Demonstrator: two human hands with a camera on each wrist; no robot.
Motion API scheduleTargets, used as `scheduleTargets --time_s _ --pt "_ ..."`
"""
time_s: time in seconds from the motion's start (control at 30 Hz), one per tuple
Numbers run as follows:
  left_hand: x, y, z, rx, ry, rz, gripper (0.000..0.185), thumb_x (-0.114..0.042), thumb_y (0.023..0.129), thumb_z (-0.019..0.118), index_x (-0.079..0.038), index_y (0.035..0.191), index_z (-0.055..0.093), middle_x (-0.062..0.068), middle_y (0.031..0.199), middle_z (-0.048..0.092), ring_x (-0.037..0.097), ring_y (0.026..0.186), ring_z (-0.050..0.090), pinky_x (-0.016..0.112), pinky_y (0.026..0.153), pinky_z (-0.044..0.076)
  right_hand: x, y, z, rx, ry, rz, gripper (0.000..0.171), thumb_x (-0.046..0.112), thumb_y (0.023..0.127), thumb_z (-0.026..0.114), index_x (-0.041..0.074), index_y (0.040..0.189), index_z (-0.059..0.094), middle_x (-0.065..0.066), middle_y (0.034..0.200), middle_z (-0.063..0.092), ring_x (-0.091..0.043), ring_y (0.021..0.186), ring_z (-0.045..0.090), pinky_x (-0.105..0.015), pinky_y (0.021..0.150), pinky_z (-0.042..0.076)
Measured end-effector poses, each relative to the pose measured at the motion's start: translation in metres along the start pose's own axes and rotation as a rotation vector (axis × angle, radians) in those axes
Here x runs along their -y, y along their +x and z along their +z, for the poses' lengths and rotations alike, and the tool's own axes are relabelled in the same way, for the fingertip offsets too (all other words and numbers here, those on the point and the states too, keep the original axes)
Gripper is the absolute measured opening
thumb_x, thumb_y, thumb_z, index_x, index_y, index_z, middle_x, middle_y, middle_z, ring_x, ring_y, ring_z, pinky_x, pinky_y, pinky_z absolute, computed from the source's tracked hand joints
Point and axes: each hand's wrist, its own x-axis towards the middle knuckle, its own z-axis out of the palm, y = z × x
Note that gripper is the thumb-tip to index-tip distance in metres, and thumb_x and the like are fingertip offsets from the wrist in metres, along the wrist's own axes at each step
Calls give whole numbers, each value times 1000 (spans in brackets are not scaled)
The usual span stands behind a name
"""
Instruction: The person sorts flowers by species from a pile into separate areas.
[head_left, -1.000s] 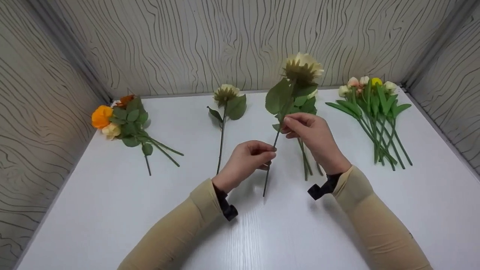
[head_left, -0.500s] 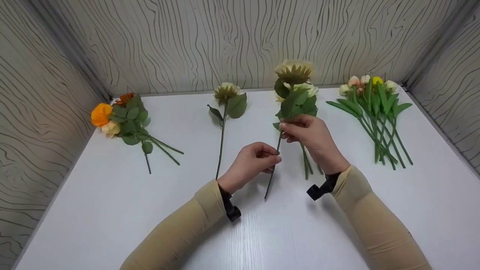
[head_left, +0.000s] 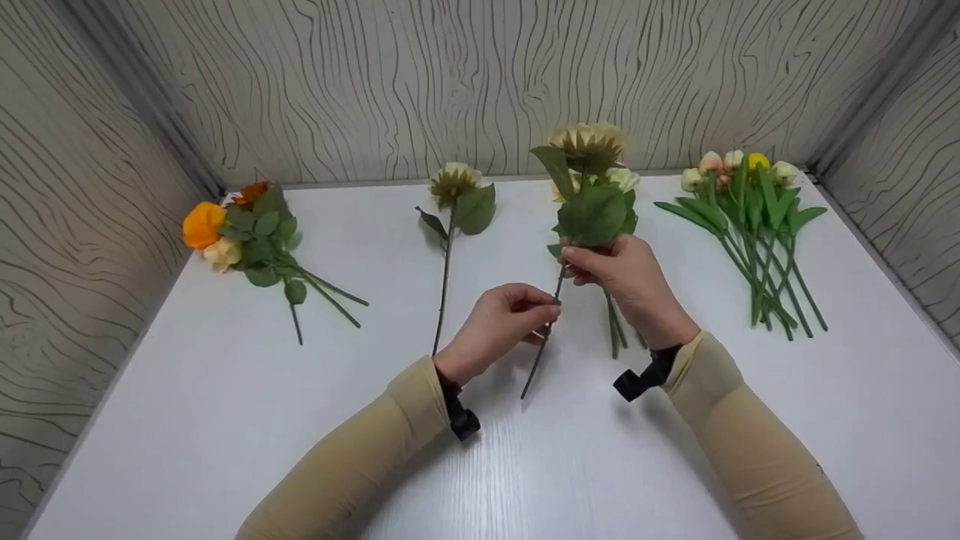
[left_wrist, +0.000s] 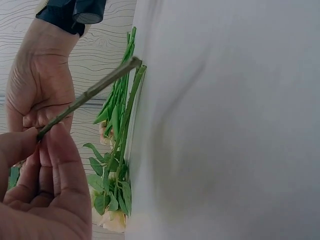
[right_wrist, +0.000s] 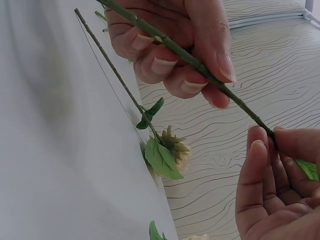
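In the head view, my left hand (head_left: 499, 330) pinches the lower stem of a long-stemmed cream flower (head_left: 589, 154) between thumb and fingers. Higher up, just under a broad leaf (head_left: 595, 215), my right hand (head_left: 630, 289) pinches the same stem. The flower leans slightly right, and the stem's lower end juts out below my left hand, raised off the table. In the left wrist view that stem (left_wrist: 90, 94) angles away from my fingertips. The right wrist view shows the stem (right_wrist: 200, 67) running between both hands; the bloom is out of that view.
A similar cream flower (head_left: 454, 187) lies left of the hands. Behind the held one lie several pale flowers (head_left: 626, 180), partly hidden. Tulips (head_left: 757, 202) lie at the right, orange and cream flowers (head_left: 204, 225) at the left. Wood-grain panels (head_left: 480, 82) enclose the white table (head_left: 225, 420).
The held bloom has come lower and a little left, and its leaves have turned around the stem. My left hand has shifted slightly right; both hands keep their pinch.
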Motion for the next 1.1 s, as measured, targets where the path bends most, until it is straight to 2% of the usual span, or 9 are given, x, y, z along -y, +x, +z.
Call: scheduleTargets --time_s 0.17,0.33,0.53,0.67,0.9,1.1 --pt "-2 1 -7 -17 32 1 14 -13 97 72 -3 107 72 20 102 71 18 82 68 35 76 61 -1 2 1 25 -19 2 46 30 95 77 0 128 66 -15 113 71 -23 95 69 -33 84 59" --pt "-8 6 -29 -63 116 -31 14 -13 98 71 -3 107 71 26 107 69 19 82 68 34 76 61 -2 4 0 31 -30 22 47 32 99 71 0 132 62 -18 122 68 -28 104 68 -36 91 57" --pt "-11 19 -66 -151 302 -85 14 -14 99 70 -3 107 71 20 105 70 19 81 67 33 77 60 -1 4 -1 34 -12 22 42 30 102 67 4 134 62 -21 127 65 -29 107 66 -36 92 57" --pt "-10 27 -83 -208 442 -138 12 -15 98 71 -4 104 73 12 97 70 19 80 67 34 75 58 -1 4 -1 46 -16 29 40 30 103 66 5 133 63 -21 128 64 -29 109 66 -36 92 56" --pt "1 38 -92 -244 656 -185 11 -11 97 71 -2 100 74 8 88 70 18 75 67 32 69 55 -2 4 1 40 -13 24 39 30 102 67 5 131 65 -20 129 64 -29 108 66 -37 91 57" --pt "5 42 -90 -258 860 -146 11 -7 95 70 -1 103 72 10 98 70 24 89 65 38 79 54 -3 4 2 36 -11 6 37 29 102 67 4 130 66 -19 125 66 -30 107 67 -36 90 57"
